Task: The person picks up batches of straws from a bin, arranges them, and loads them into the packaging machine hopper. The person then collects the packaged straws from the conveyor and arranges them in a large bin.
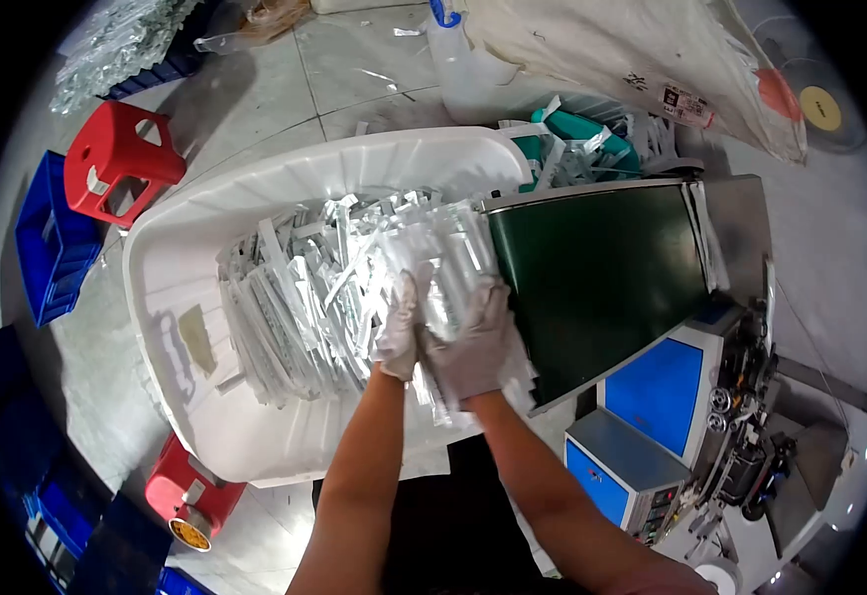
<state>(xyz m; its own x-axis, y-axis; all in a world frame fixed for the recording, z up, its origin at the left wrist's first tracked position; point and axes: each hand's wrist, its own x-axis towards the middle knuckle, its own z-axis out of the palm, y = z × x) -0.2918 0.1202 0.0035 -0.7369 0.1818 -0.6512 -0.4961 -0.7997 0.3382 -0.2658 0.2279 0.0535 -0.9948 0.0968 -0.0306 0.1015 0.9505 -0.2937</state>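
Note:
A large white plastic tub [171,397] holds many long, clear-and-silver plastic packets [285,307] heaped on their edges. My left hand [399,332], in a white glove, presses against the near left side of a bundle of clear packets [440,263]. On the bundle's right side, my gloved right hand [475,345] grips it with fingers curled round. The bundle sits between both palms at the tub's right end, beside a green conveyor belt [602,283]. What exactly lies inside the packets is too blurred to tell.
Blue-panelled machine boxes [657,387] and rollers [741,466] stand at the lower right. Red stools [121,164] and a blue crate [57,238] are on the left floor. A teal container [587,139] with packets and a large white sack [612,50] lie beyond the tub.

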